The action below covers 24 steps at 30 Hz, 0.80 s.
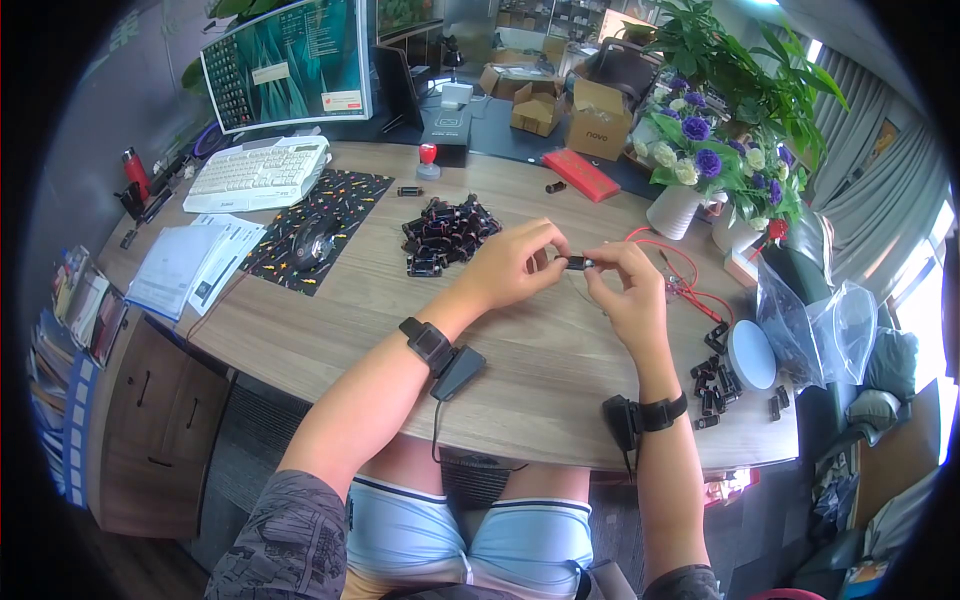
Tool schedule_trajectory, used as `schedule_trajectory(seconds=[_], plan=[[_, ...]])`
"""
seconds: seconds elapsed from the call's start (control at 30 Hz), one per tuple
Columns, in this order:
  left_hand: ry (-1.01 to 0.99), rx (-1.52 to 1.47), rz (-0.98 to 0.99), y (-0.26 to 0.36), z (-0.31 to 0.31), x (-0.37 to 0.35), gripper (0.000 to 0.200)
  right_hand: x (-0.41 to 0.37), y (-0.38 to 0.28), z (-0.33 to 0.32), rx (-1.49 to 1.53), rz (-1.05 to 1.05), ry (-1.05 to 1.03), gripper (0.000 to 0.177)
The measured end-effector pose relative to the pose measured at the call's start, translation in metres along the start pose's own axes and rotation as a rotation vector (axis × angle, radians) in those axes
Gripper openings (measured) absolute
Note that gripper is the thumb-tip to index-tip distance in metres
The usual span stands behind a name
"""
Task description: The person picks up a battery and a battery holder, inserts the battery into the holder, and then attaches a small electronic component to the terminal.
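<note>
I hold one small black piece (575, 263) above the middle of the table (530, 350); it is short and block-shaped, with a pale glint at its right end. My left hand (518, 264) pinches its left end between thumb and fingers, and my right hand (628, 290) pinches the other end just as narrowly. Its finer markings are too small for me to read.

Similar black pieces lie in a heap (448, 235) beside my left hand, too tangled to count. One single piece (410, 191) lies just beyond the heap, and one dark piece (556, 187) sits near the one red box (582, 175). To my right is a looser cluster of black parts (712, 388), overlapping so that I can't count them, beside one pale blue round dish (751, 355).

Red cables (690, 287) curl behind and beside my right hand, which partly covers them. A clear plastic bag (830, 330) slumps at the table's right edge. Beyond the heap stands one red-topped stamp (428, 160); to the left, one mouse (315, 245) rests on a patterned mat (358, 195), near one white keyboard (258, 172).
</note>
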<state>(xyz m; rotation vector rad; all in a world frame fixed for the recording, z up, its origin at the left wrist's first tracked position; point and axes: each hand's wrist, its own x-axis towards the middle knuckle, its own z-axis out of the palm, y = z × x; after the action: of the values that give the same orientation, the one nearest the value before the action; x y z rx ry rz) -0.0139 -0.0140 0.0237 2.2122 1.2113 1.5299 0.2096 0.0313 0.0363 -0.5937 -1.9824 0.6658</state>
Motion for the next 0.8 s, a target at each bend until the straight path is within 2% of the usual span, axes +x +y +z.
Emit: schedule_trajectory(seconds=[0.73, 0.8], plan=[[-0.034, 0.024, 0.058, -0.0084, 0.0024, -0.0003, 0.014, -0.0001, 0.0028, 0.0008, 0.028, 0.047, -0.023, 0.028], [-0.064, -0.013, 0.005, -0.0065, 0.0003, -0.0012, 0.015, -0.0002, 0.0045, 0.0005, 0.038, 0.036, -0.027, 0.028]])
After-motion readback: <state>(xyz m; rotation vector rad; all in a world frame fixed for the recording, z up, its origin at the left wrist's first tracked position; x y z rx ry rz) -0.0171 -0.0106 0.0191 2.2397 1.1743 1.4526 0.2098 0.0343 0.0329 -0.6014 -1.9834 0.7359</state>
